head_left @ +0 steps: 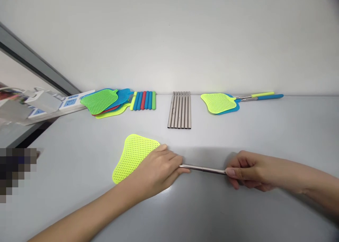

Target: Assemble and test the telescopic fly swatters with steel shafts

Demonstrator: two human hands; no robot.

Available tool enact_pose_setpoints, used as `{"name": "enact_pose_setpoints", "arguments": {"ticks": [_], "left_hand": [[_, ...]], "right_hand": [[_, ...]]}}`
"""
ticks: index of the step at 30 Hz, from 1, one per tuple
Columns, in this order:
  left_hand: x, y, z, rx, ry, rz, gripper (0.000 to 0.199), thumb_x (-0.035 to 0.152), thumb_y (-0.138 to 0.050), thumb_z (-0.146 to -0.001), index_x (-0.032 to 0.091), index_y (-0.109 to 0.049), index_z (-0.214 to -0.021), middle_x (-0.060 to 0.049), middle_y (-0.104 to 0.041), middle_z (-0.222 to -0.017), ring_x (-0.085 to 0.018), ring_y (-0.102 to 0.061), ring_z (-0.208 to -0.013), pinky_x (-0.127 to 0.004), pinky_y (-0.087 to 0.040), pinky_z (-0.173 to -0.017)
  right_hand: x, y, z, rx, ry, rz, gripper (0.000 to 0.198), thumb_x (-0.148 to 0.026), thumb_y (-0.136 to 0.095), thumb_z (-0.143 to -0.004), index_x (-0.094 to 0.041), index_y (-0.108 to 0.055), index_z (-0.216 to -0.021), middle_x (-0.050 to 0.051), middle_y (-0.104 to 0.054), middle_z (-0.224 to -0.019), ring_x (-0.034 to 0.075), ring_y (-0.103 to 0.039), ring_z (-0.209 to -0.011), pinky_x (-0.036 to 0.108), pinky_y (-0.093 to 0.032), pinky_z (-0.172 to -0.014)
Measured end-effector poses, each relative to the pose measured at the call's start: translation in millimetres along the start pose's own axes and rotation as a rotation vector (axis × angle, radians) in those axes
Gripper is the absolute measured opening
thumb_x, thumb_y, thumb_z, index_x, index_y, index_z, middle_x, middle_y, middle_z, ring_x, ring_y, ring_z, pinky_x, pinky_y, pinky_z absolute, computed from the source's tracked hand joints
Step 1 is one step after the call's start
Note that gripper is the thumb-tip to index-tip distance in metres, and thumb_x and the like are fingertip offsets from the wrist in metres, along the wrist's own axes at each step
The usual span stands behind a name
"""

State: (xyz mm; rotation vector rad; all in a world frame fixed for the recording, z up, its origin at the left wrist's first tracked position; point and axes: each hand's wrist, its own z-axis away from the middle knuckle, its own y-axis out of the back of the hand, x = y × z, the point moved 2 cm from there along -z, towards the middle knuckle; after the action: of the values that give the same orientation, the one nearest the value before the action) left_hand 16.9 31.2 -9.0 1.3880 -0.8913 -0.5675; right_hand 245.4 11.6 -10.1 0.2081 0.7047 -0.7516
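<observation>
A fly swatter with a yellow-green perforated head (135,153) lies across the near part of the table, its head to the left. My left hand (161,166) is closed around the place where the head meets the metal rod (202,169), hiding that joint. Thumb and fingers of my right hand (246,169) pinch the rod's right end. Between my hands the rod runs bare, with a thin seam near its middle. No coloured grip shows on it; its far end is hidden in my right hand.
Behind, left to right, are stacked swatter heads (102,101), a row of coloured grips (143,101), several metal rods (179,110), and two swatters with grips, yellow-green (218,102) and blue (270,97). A power strip (70,101) with plugs lies far left. A wall stands behind.
</observation>
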Motion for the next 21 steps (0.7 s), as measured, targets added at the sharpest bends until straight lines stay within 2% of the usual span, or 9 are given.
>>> {"name": "enact_pose_setpoints", "arguments": {"ticks": [9,14,18,21], "left_hand": [[-6,3,-3,-0.016,0.037,0.054,0.032,0.035,-0.033,-0.085,0.016,-0.043,-0.062,0.002,-0.046,-0.055,-0.01,-0.037,-0.052,-0.027,-0.03,-0.064],[-8,4,-3,0.007,0.084,0.071,0.032,0.034,-0.033,-0.085,0.016,-0.043,-0.061,0.003,-0.045,-0.054,-0.009,-0.036,-0.051,-0.028,-0.03,-0.063],[-14,5,0,0.021,0.123,0.068,0.033,0.036,-0.034,-0.084,0.016,-0.041,-0.058,0.002,-0.044,-0.052,-0.011,-0.038,-0.054,-0.027,-0.031,-0.061],[-17,6,2,0.036,0.148,0.076,0.033,0.037,-0.035,-0.083,0.017,-0.042,-0.058,0.002,-0.044,-0.052,-0.012,-0.04,-0.057,-0.027,-0.031,-0.059]], "right_hand": [[-6,11,4,0.019,0.107,0.198,0.034,-0.046,-0.043,-0.078,-0.016,-0.056,-0.083,-0.004,-0.039,-0.055,0.004,-0.032,-0.04,0.017,-0.024,-0.036],[-8,26,7,-0.027,0.172,0.28,0.029,-0.043,-0.046,-0.076,-0.015,-0.052,-0.073,-0.002,-0.045,-0.06,0.004,-0.038,-0.041,0.018,-0.029,-0.038],[-4,41,10,0.04,0.171,0.308,0.028,-0.042,-0.049,-0.076,-0.015,-0.048,-0.065,-0.004,-0.044,-0.054,0.004,-0.039,-0.04,0.018,-0.03,-0.039],[0,48,10,0.041,0.175,0.273,0.026,-0.04,-0.05,-0.075,-0.015,-0.048,-0.066,-0.004,-0.044,-0.051,0.004,-0.038,-0.039,0.018,-0.029,-0.038]]}}
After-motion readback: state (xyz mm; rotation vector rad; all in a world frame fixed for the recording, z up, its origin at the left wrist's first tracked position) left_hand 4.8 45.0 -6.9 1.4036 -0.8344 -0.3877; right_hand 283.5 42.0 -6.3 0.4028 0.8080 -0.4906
